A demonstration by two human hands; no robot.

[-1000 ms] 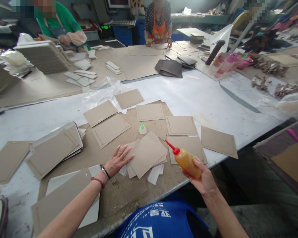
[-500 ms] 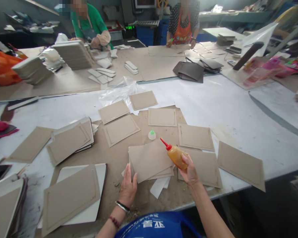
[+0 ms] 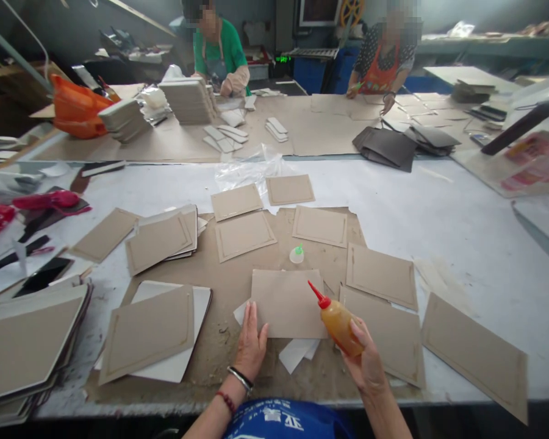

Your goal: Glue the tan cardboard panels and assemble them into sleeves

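In my right hand (image 3: 365, 355) is a squeeze bottle of amber glue (image 3: 341, 323), tilted so its red nozzle points up and to the left over the right edge of a grey-brown cardboard sheet (image 3: 286, 302). My left hand (image 3: 251, 341) rests on the sheet's lower left corner, fingers stretched out and holding nothing. White paper scraps (image 3: 293, 355) poke out from under the sheet. Just beyond it stands a small bottle with a green tip (image 3: 297, 253). Around these lie several cardboard pieces with a line along their edges, such as one at the right (image 3: 380, 274).
At the left are stacked boards (image 3: 27, 341) and a card lying on a white-lined cover (image 3: 165, 366). Crumpled clear plastic (image 3: 249, 169) lies behind the cards. Dark folded pieces (image 3: 384, 146) sit farther back. Two people work across the table, one in a green top (image 3: 233, 49).
The stack of cardboard under my left hand has been squared up, its sheets now aligned and straight. The bottle stays in my right hand. My view has turned left.
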